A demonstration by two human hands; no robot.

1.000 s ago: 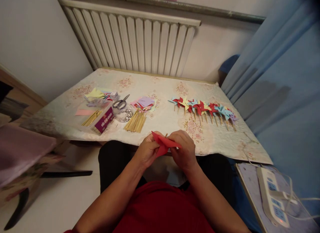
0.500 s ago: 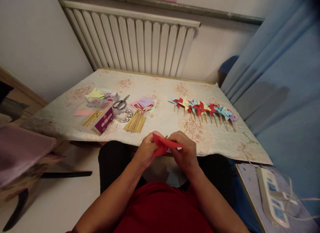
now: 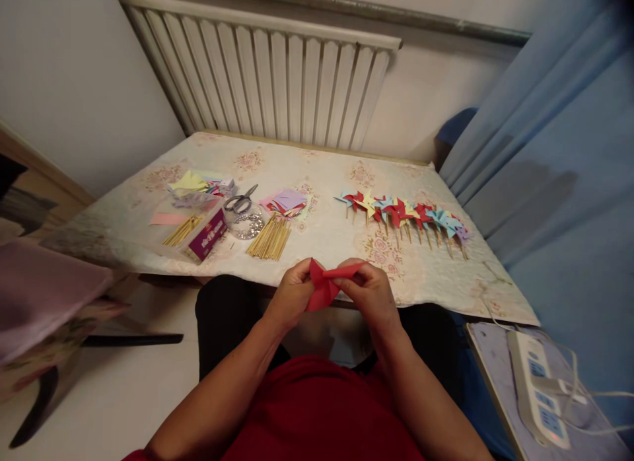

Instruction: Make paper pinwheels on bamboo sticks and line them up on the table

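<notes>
A red paper pinwheel (image 3: 323, 290) with folded blades is held over my lap, just off the table's front edge. My left hand (image 3: 293, 290) pinches its left side between thumb and fingers. On the other side, my right hand (image 3: 367, 290) grips it near the centre, with the thumb at the folds. Whether a stick is attached behind the paper is hidden. Beyond my hands lie a bundle of golden sticks (image 3: 269, 238), a stack of coloured paper squares (image 3: 287, 202), a clear dish of small shiny pins (image 3: 246, 224) and scissors (image 3: 240, 201).
Finished pinwheels (image 3: 396, 212) lie in a row at the right of the flowered tablecloth (image 3: 327, 174). A clear box with a purple label (image 3: 207, 236) holds more sticks at left, near yellow paper pieces (image 3: 189, 183). A power strip (image 3: 539, 388) rests on a side stand.
The red pinwheel has turned slightly in my hands, and its right blade now points further up. My right fingers have shifted toward its centre.
</notes>
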